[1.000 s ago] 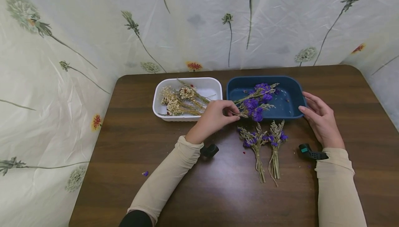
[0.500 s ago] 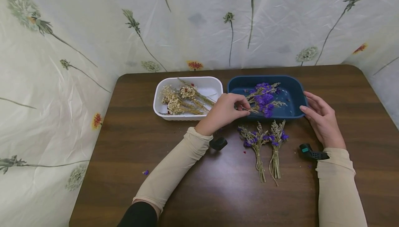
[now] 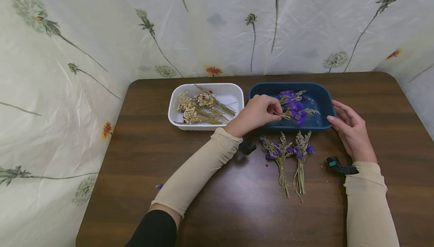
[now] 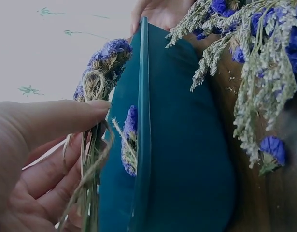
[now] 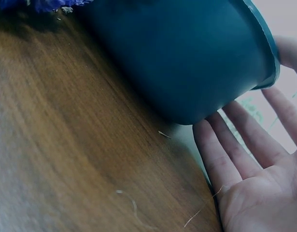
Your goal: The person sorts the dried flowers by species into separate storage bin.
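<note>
My left hand pinches a tied bunch of dried purple flowers by its stems, over the blue tray. In the left wrist view, thumb and fingers grip the stems just below a twine knot, with a loose twine end trailing down. Another purple bunch lies in the tray behind the held one. At the tray's right end my right hand rests straight, spread fingers against the outer wall, its thumb at the near corner of the rim.
A white tray at the left holds several bunches of cream dried flowers. Two tied bunches, one left and one right, lie before the blue tray. A loose purple blossom sits near my left sleeve.
My left hand has moved right and slightly away from me, carrying the purple bunch from the tray's near-left rim farther over its inside. The right hand has stayed at the tray's end.
</note>
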{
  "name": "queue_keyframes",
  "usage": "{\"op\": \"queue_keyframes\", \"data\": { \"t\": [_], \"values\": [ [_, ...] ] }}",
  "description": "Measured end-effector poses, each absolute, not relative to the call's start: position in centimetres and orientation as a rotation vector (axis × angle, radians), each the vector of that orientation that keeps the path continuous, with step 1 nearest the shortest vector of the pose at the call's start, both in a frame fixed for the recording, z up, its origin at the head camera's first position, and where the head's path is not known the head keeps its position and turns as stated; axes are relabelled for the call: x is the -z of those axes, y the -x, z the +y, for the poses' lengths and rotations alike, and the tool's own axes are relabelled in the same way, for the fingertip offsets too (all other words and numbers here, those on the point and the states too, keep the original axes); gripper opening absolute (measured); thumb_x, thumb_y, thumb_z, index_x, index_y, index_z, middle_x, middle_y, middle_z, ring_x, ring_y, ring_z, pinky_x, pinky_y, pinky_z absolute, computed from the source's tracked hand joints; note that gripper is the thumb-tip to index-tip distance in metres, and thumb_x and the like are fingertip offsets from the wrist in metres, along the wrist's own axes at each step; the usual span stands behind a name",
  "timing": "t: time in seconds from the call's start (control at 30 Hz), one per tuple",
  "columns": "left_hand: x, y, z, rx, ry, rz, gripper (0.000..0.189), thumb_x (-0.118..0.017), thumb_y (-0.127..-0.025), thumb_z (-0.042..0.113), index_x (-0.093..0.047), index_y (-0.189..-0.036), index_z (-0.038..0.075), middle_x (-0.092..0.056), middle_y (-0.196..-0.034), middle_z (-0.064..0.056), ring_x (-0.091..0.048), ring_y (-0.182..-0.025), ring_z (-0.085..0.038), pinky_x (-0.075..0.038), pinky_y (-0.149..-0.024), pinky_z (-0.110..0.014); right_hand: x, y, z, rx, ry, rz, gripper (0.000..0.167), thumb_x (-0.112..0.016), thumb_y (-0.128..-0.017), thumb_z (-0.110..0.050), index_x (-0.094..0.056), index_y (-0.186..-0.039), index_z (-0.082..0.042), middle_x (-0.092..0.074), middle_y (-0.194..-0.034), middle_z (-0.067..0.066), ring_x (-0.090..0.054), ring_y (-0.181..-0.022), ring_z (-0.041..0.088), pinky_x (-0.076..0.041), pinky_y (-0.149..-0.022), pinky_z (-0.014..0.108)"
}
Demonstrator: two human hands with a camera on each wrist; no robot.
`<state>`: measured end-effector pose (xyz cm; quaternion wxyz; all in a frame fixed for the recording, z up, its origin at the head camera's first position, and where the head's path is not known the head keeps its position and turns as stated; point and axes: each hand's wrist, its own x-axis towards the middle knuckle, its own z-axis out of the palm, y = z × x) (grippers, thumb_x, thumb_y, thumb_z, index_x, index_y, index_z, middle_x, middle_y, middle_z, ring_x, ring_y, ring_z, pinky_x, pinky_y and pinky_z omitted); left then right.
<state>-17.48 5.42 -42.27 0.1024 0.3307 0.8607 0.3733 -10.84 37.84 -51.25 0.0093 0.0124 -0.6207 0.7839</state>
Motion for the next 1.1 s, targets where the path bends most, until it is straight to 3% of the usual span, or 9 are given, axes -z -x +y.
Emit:
{"op": "queue_keyframes", "data": {
  "t": [0.67, 1.1],
  "values": [
    [43.9, 19.2, 8.5, -0.895, -0.907, 2.503, 0.005, -0.079, -0.093, 0.019, -0.075, -0.093, 0.016, -0.078, -0.096, 0.005, -0.069, -0.085, -0.002, -0.051, -0.080, -0.015, 51.5, 10.9, 37.9, -2.454, -0.040, -1.920, 0.057, -0.061, -0.101, 0.000, -0.044, -0.156, -0.005, -0.054, -0.148, 0.004, -0.065, -0.122, 0.009, -0.054, -0.095, 0.015],
    [44.7, 19.7, 8.7, -0.836, -0.877, 2.513, 0.006, -0.078, -0.094, 0.021, -0.076, -0.093, 0.016, -0.076, -0.093, 0.005, -0.067, -0.081, -0.005, -0.051, -0.077, -0.018, 51.4, 10.8, 37.9, -2.468, -0.041, -1.913, 0.058, -0.061, -0.101, 0.000, -0.043, -0.156, -0.006, -0.052, -0.150, 0.006, -0.061, -0.127, 0.010, -0.054, -0.095, 0.015]
  ]
}}
